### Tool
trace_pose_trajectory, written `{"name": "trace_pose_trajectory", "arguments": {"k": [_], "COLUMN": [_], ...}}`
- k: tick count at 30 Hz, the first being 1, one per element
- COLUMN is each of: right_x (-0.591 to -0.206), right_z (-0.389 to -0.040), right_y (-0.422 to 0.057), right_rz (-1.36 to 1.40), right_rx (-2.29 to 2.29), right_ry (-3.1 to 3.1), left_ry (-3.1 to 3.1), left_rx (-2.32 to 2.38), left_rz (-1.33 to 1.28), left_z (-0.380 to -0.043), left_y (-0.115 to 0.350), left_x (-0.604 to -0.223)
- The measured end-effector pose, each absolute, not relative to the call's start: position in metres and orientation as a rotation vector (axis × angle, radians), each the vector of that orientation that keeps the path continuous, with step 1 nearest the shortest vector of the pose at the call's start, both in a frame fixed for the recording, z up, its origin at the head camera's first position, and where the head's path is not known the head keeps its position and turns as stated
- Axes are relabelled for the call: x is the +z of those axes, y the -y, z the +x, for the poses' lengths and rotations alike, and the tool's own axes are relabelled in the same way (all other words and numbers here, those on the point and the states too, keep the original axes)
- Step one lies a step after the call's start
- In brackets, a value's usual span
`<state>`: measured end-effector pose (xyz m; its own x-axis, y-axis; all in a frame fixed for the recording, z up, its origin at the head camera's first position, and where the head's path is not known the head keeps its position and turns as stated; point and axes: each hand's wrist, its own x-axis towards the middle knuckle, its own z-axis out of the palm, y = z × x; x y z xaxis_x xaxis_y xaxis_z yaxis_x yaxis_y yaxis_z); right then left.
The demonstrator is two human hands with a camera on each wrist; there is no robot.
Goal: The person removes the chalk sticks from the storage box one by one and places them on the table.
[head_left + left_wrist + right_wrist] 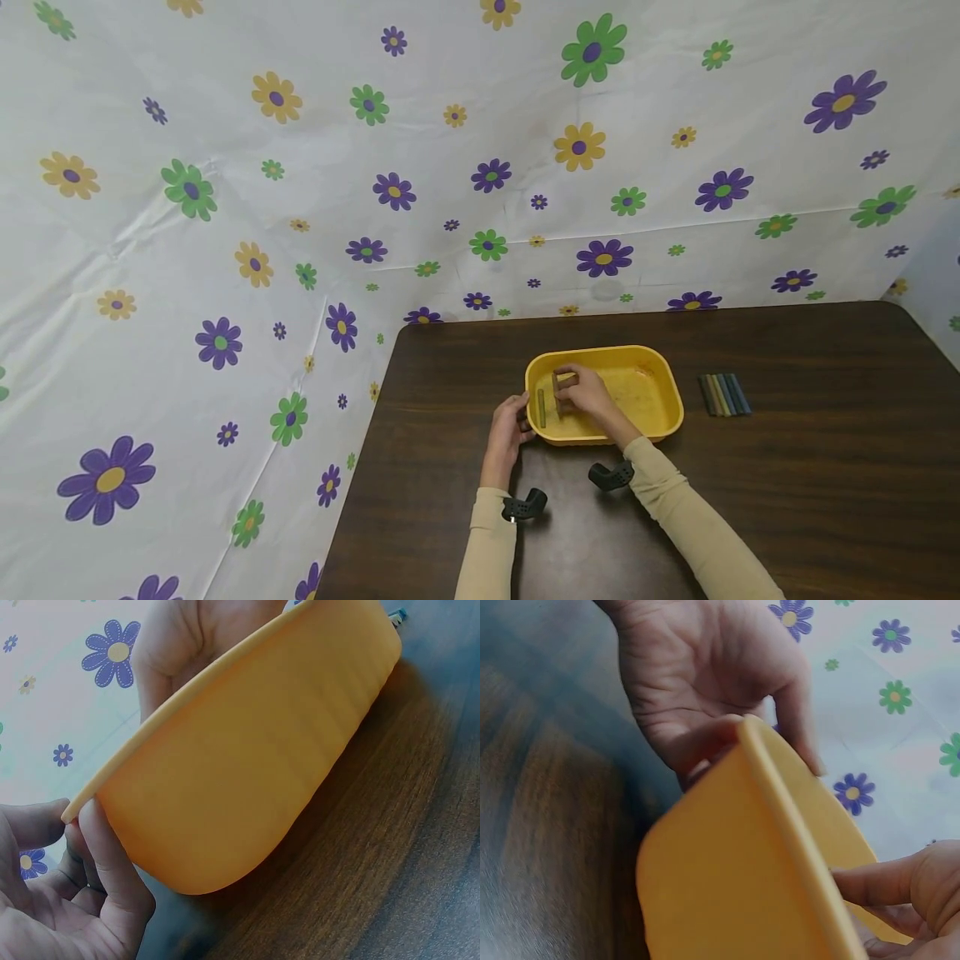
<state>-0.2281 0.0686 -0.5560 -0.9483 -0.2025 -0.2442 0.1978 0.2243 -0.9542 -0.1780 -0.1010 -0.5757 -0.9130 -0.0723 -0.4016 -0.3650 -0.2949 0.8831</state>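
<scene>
A yellow plastic tub (pixel 637 400) with rounded corners stands on the table. My left hand (pixel 507 429) grips its rim at the left end; in the left wrist view the thumb and fingers pinch that rim. My right hand (pixel 588 395) reaches inside the tub and holds a slim brownish stick (pixel 556 385) between thumb and fingers. Left of it, a similar olive-brown stick (pixel 542 408) lies along the tub's left end. Both wrist views show the tub's outer wall (pixel 217 780), which hides the sticks and part of the right hand's fingers.
Several sticks (pixel 725 395) in dark green, olive, cream and blue lie side by side to the right of the tub. The dark wooden table (pixel 825 467) meets a flower-patterned sheet (pixel 450 150) at the back and left.
</scene>
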Motion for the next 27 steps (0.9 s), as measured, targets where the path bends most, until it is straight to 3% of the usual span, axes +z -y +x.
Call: {"name": "trace_pose_trajectory", "arguments": {"k": [27], "right_x": [-0.535], "right_z": [-0.231], "right_y": [-0.128], "right_rz": [-0.016], "right_rx": [-1.902], "right_ry": [-2.069], "left_ry": [-1.781], "left_rx": [2.317], "left_rz": [-0.55], "left_z": [-0.177], "left_y": [0.1], "left_x": [-0.579]}}
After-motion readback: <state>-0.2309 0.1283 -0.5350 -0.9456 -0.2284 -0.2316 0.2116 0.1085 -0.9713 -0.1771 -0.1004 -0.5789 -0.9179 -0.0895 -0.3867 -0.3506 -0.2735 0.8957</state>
